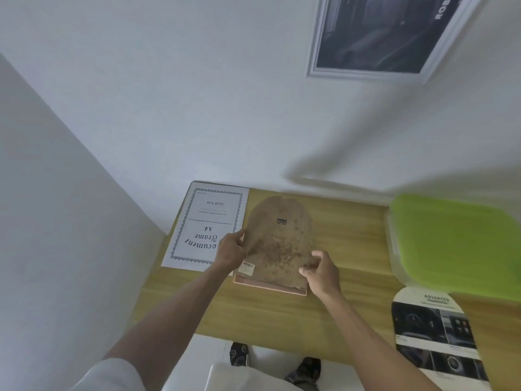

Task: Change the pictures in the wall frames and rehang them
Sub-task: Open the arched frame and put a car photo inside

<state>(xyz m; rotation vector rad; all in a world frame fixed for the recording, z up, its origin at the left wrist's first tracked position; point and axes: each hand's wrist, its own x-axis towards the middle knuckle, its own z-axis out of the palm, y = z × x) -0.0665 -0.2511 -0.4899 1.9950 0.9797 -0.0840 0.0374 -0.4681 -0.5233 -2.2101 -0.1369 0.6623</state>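
Observation:
A brown, stained backing board point(279, 241) with a small black hanger clip lies tilted over a pinkish picture frame point(270, 286) on the wooden table point(282, 317). My left hand point(229, 251) pinches the board's left edge. My right hand point(320, 270) grips its lower right corner. A white "Document Frame A4" insert sheet point(203, 221) lies to the left, partly under my left hand. A printed car brochure sheet point(434, 331) lies at the table's right front.
A white-framed dark picture point(380, 35) hangs on the wall above right. A clear box with a green lid point(454, 244) stands at the table's right. White walls meet in a corner at the left. My feet show below the table's front edge.

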